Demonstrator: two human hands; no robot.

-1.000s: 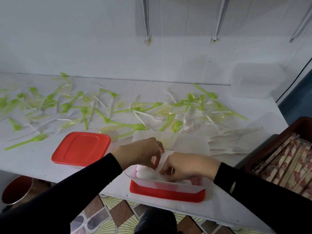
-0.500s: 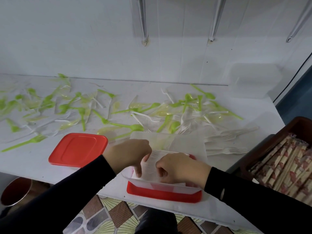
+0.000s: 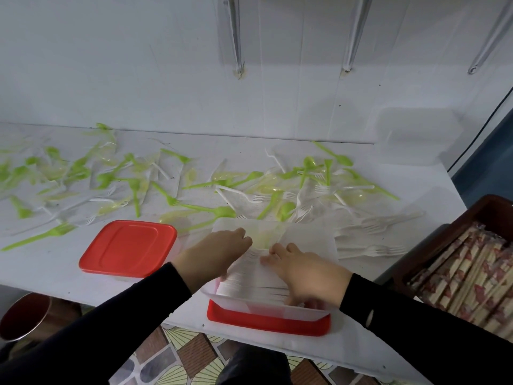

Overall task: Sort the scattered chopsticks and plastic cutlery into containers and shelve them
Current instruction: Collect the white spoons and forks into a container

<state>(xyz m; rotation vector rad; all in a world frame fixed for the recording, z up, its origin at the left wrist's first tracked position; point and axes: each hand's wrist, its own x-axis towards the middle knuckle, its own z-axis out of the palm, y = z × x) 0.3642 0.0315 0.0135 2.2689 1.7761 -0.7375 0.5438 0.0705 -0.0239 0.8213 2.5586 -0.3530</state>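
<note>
A clear plastic container (image 3: 266, 308) stands on a red lid (image 3: 268, 323) at the table's front edge, holding a stack of white plastic forks (image 3: 256, 282). My left hand (image 3: 216, 257) grips the left side of that stack, fingers curled over it. My right hand (image 3: 305, 273) lies on top of the stack, fingers fairly straight and pressing down. More white forks (image 3: 369, 243) lie just right of the container. Green forks and spoons (image 3: 194, 208) and pale yellow cutlery are scattered across the white table (image 3: 41, 268).
A second container with a red lid (image 3: 127, 245) sits to the left. A brown crate of wrapped chopsticks (image 3: 466, 276) stands at the right. Clear containers (image 3: 416, 137) are stacked at the back right. A metal bucket (image 3: 23, 315) is under the table's left.
Both hands have shifted from pinching the forks at the container's middle to spreading over the stack, and the forks have settled lower and flatter inside it.
</note>
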